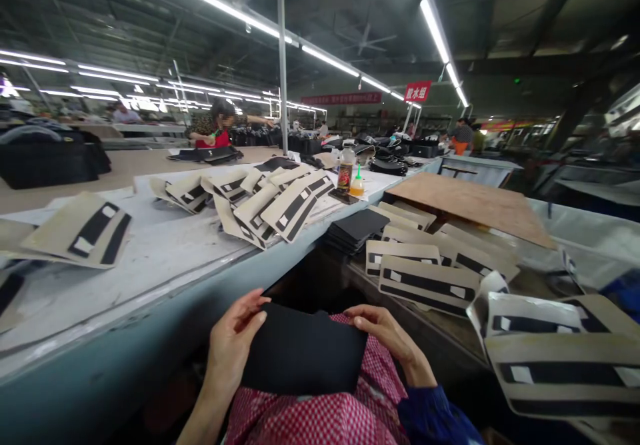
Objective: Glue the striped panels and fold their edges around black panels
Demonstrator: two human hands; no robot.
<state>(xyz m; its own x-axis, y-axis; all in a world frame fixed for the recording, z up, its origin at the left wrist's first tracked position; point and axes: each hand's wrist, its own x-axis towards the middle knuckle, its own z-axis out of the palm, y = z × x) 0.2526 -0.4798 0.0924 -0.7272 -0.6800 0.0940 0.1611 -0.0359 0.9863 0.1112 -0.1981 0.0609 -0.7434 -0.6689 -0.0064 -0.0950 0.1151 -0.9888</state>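
Observation:
A flat black panel [305, 355] lies across my lap, over a red checked apron [320, 422]. My left hand [237, 328] pinches its upper left corner between thumb and fingers. At the upper right corner, my right hand [383, 332] grips the edge with the thumb on top. The panel's upper edge has a small notch near the right. Just beyond my hands, to the right, a stack of similar black panels [353, 226] sits on the lower bench.
Beige panels with black strips lie on the white table [200, 285], one pile [290, 205] in its middle. More beige panels [430, 282] cover the right bench. A bottle [345, 168] and a small yellow glue bottle [357, 184] stand farther back. A co-worker [217, 125] is across the table.

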